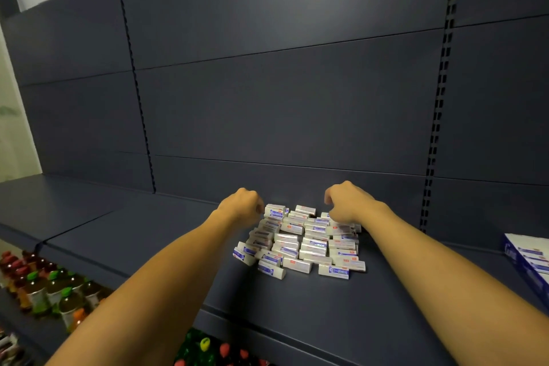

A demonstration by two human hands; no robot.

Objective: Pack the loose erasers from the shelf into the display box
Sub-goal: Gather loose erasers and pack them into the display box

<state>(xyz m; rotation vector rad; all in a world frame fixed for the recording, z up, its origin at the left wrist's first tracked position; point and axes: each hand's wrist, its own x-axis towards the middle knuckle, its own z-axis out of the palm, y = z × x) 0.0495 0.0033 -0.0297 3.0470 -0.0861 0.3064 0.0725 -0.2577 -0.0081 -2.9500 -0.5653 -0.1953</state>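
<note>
A pile of several small white erasers (303,242) with blue and red printed sleeves lies loose on the dark blue shelf (154,235). Both arms reach over it to its far side. My left hand (242,205) sits at the pile's back left corner with its fingers curled under, knuckles against an eraser; what it holds is hidden. My right hand (347,205) is at the back right corner, its fingers curled down over the erasers there. A blue and white display box (527,258) pokes in at the right edge, mostly cut off.
The shelf's back panel rises right behind the hands, with slotted uprights at left and right. Bare shelf stretches to the left of the pile and toward the front edge. Bottles with coloured caps (50,291) stand on the lower shelf at bottom left.
</note>
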